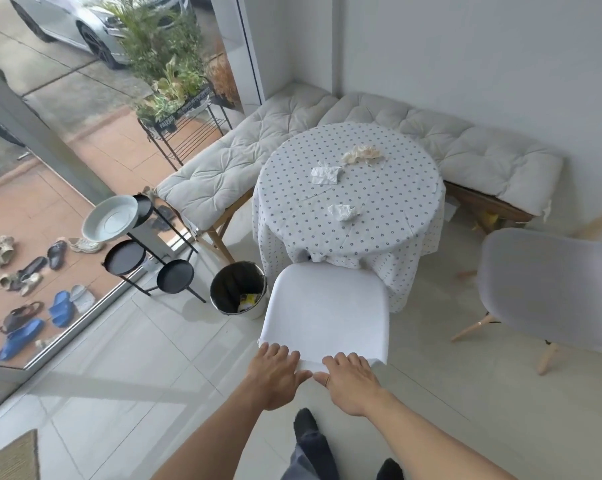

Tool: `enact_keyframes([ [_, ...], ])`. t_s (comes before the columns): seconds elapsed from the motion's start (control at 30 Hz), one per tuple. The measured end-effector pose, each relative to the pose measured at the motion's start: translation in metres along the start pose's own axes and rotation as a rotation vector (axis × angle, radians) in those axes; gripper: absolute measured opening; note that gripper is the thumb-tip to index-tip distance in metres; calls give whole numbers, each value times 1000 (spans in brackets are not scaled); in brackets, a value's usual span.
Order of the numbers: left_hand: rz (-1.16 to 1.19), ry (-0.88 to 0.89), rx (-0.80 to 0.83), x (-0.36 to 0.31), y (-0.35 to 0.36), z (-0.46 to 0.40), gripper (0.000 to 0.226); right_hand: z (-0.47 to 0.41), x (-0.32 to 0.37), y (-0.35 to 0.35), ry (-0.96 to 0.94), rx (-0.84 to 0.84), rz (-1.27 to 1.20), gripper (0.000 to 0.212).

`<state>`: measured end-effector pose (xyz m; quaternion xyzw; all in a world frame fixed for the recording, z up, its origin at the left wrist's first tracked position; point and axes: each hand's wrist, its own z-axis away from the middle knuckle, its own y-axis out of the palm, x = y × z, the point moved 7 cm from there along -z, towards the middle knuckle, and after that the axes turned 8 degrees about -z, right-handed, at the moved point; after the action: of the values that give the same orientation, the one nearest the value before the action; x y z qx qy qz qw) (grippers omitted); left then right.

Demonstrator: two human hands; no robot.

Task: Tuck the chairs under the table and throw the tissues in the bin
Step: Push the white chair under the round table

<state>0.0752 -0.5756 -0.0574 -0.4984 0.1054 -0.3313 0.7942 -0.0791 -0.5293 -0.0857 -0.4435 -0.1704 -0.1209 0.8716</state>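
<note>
Both hands, left hand [275,372] and right hand [350,379], are seemingly grasping the smooth white moulded chair [327,306] back, fingers [279,351] curling over its rim.

There are two chairs: one white chair [325,306] and one grey chair [549,289]. One round table [350,202] carries three crumpled tissues: [325,174], [343,212] and a yellowish one [362,154]. One bin [239,289] stands on the floor. Two bench cushions [237,161] [466,147] are there, and two hands [275,375] [351,382].
</note>
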Motion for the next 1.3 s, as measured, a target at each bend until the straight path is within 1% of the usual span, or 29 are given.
enact_keyframes([
  [0.2,7,82,-44,58,-1,-19,69,-38,37,-7,41,-17,-42,50],
  [0.33,25,103,-51,89,-5,-33,69,-59,56,-14,67,-45,-58,58],
  [0.43,40,96,-54,107,-8,-47,69,-78,62,-22,92,-81,-64,49],
  [0.5,39,93,-34,112,-8,-58,68,-88,60,-27,113,-111,-67,48],
  [0.6,33,84,-19,117,-11,-76,71,-100,53,-37,138,-163,-44,49],
  [0.93,22,80,23,120,-28,-117,75,-118,36,-71,249,-248,-10,52],
  [1.03,35,72,8,116,-35,-116,72,-113,36,-83,289,-294,-41,57],
  [1.13,59,114,-2,109,-44,-114,68,-105,28,-98,280,-305,-78,63],
  [1.2,64,137,-29,103,-57,-117,68,-96,15,-111,276,-317,-66,67],
  [1.3,88,142,-68,88,-83,-128,72,-73,-18,-132,328,-330,-85,75],
])
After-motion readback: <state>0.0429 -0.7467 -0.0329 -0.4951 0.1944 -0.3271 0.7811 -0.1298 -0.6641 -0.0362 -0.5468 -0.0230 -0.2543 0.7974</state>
